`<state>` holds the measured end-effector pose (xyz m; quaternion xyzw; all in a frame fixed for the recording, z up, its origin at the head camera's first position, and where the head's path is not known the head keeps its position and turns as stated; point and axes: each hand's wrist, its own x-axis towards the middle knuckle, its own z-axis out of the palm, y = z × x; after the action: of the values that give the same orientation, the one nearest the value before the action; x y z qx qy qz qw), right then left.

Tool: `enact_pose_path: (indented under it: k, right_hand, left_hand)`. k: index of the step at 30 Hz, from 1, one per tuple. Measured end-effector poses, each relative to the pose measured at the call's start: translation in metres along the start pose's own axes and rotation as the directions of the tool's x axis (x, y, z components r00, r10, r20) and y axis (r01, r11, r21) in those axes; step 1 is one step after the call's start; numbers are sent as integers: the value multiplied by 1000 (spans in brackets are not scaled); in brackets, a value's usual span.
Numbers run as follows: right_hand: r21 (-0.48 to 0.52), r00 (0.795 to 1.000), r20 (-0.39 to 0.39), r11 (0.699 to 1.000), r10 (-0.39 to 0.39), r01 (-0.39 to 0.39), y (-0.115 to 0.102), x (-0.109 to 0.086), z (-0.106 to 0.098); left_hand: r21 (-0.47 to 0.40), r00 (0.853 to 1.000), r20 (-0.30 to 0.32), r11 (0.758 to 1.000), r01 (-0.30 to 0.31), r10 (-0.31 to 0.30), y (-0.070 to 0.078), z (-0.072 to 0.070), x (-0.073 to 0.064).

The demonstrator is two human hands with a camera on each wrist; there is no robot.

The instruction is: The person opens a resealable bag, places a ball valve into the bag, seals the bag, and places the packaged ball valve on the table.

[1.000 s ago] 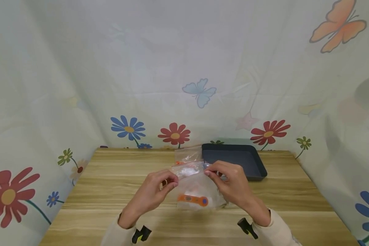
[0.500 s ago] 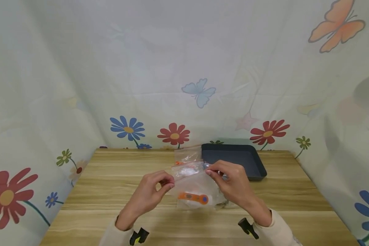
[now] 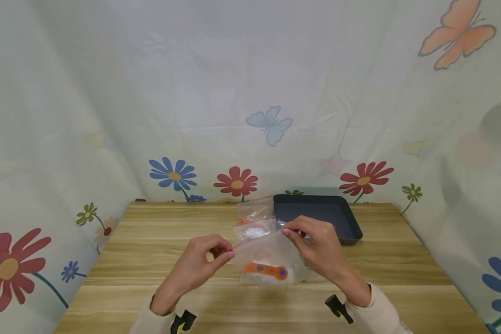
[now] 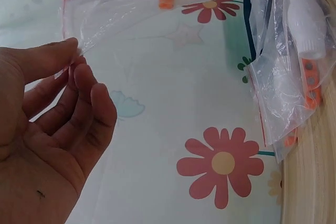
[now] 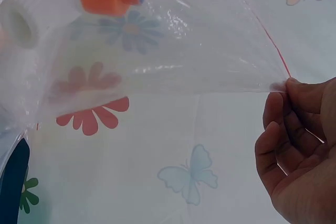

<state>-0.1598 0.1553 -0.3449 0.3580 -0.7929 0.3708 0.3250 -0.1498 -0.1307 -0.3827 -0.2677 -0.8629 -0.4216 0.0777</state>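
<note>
A clear zip bag with a red line along its top edge hangs stretched between both hands. My left hand pinches its left top corner between thumb and forefinger. My right hand pinches the right top corner, thumb and forefinger together at the end of the red line in the right wrist view. Low inside the bag lies a flat orange piece with a blue round end. Beside it in the bag, the right wrist view shows a white hollow cylinder.
Behind the held bag, two more zip bags lie on the wooden table. In the left wrist view one holds a white ribbed part and an orange strip with holes. A dark rectangular tray stands at the back right.
My left hand has moved left and slightly down, my right hand slightly right. The bag's top edge is drawn wider between them, and the orange piece has shifted a little right.
</note>
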Motion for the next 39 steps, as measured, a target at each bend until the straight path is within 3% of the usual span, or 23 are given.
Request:
enact_pose_path:
  k: [3, 7, 14, 22, 30, 39]
  right_hand:
    - [2, 1000, -4, 1000, -2, 2, 1, 0, 1]
    - [27, 1000, 2, 1000, -9, 9, 3, -1, 4]
    - [51, 1000, 10, 999, -12, 12, 3, -2, 13]
    - [55, 996, 85, 998, 23, -28, 0, -3, 29]
    - [41, 994, 100, 998, -52, 48, 1, -7, 48]
    - [102, 987, 151, 994, -47, 32, -3, -12, 69]
  left_hand:
    - [-2, 999, 12, 999, -38, 38, -1, -1, -2]
    - [36, 996, -33, 996, -81, 82, -4, -3, -5]
    - [89, 988, -144, 995, -39, 52, -5, -12, -10]
    - [110, 960, -230, 984, -139, 162, -15, -27, -17]
    - [100, 955, -255, 987, -129, 151, -26, -34, -27]
    - [93, 951, -278, 989, -115, 137, -40, -43, -39]
